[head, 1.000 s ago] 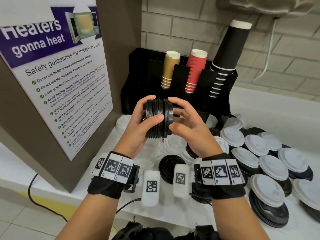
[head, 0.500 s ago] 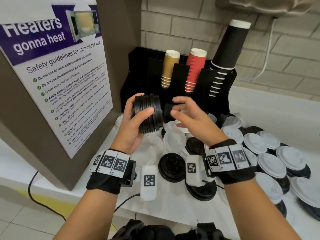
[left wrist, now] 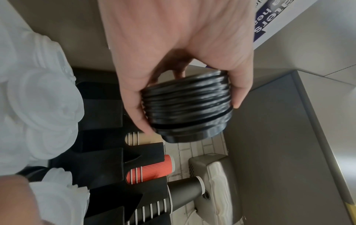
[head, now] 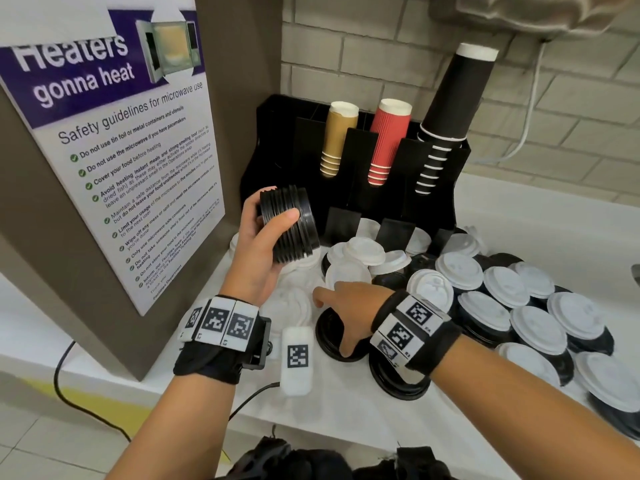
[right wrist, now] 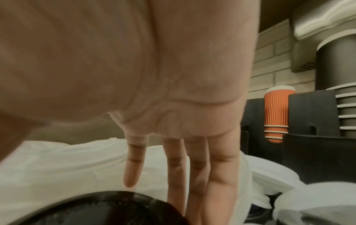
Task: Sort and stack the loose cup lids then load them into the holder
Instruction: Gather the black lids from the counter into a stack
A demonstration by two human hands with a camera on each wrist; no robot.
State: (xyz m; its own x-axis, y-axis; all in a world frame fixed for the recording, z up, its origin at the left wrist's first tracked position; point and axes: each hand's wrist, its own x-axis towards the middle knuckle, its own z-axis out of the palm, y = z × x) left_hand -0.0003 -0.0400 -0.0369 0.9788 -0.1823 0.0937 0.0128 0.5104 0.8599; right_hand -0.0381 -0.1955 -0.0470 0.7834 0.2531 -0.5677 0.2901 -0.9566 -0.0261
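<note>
Lid stack (head: 290, 224) gripped in L hand (head: 258, 251); R hand (head: 349, 308) fingers straight, maybe touching black lid (head: 329, 336) rim.

Loose lids (head: 460, 271) crowd the holder's (head: 381, 188) front (left side freer) — cups (head: 389, 140) above.

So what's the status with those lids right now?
Left hand grips black lid stack. Right hand open, reaching a loose black lid. Holder not yet loaded.
</note>
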